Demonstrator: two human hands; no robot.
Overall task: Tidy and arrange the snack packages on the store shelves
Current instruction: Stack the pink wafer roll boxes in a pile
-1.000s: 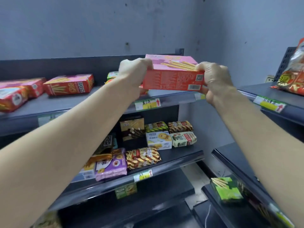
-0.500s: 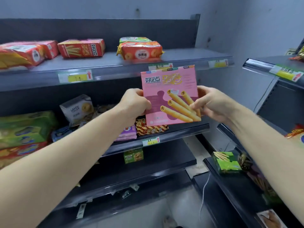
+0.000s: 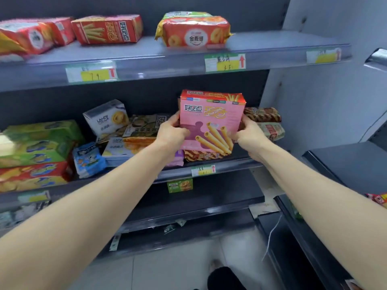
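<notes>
I hold a pink egg-roll box (image 3: 211, 120) upright with both hands in front of the middle shelf (image 3: 230, 164). My left hand (image 3: 170, 132) grips its left edge and my right hand (image 3: 248, 135) grips its right edge. The box stands over a brown striped packet (image 3: 204, 155) lying on that shelf. Behind it to the right lie two more packets (image 3: 263, 115), partly hidden. On the top shelf (image 3: 159, 59) sit a red egg-roll box (image 3: 106, 29) and a red cookie bag (image 3: 194, 32).
The middle shelf's left part holds a white Landy box (image 3: 106, 118), green and red boxes (image 3: 37, 143), and a blue bag (image 3: 89, 159). A small green box (image 3: 180, 185) sits on the shelf below. Another dark shelf unit (image 3: 345, 164) stands at right. Grey floor lies below.
The pink box came down from the top shelf level to the middle shelf, turned face-up toward me. My view tilted downward with it.
</notes>
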